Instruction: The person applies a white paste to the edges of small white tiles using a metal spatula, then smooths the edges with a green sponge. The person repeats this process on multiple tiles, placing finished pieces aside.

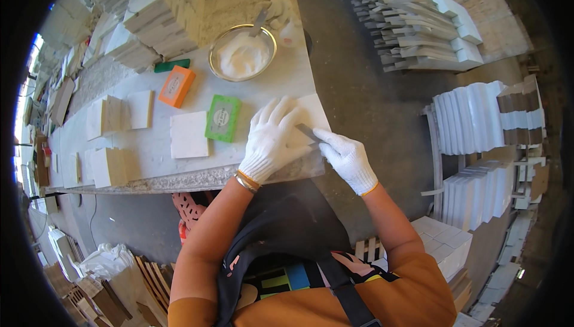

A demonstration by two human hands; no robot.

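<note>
My left hand (272,136) lies flat, fingers extended, over the white tile (312,108), three o'clock from the green block (223,119); my right hand (345,158) pinches the grey blade (307,131). I'd best keep that edge low, pressing evenly.

Gloves (270,138): matt knit cloth | blade (307,131): dull metal | bowl (214,54): glossy metal | table edge (173,182): rough
</note>
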